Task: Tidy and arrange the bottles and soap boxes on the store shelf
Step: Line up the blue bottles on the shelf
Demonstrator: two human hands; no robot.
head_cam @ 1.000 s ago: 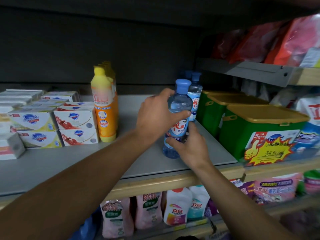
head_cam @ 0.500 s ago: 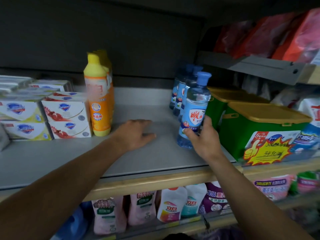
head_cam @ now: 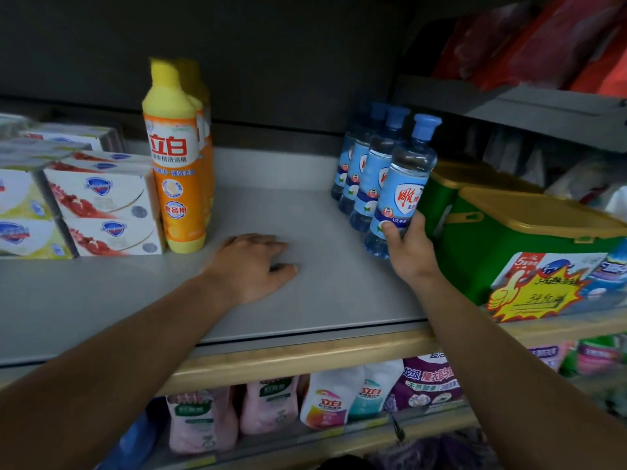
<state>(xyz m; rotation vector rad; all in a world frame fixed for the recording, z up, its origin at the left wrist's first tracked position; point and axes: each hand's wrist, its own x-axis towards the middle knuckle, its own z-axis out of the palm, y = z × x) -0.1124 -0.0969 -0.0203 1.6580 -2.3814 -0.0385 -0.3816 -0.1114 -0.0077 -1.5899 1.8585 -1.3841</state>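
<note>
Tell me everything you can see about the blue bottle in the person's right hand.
The front blue bottle is clear plastic with a blue cap and a pale blue label bearing a red-and-white shield. It leans slightly right at the head of a row of matching bottles, beside the green box. The right hand grips its lower part.

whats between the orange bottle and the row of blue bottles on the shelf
In the head view, mostly bare grey shelf. Only the left hand rests flat there, nearer the orange bottle than the blue bottles.

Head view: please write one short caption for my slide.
Right hand grips the front blue-capped bottle beside green boxes; left hand rests on the shelf.
</note>
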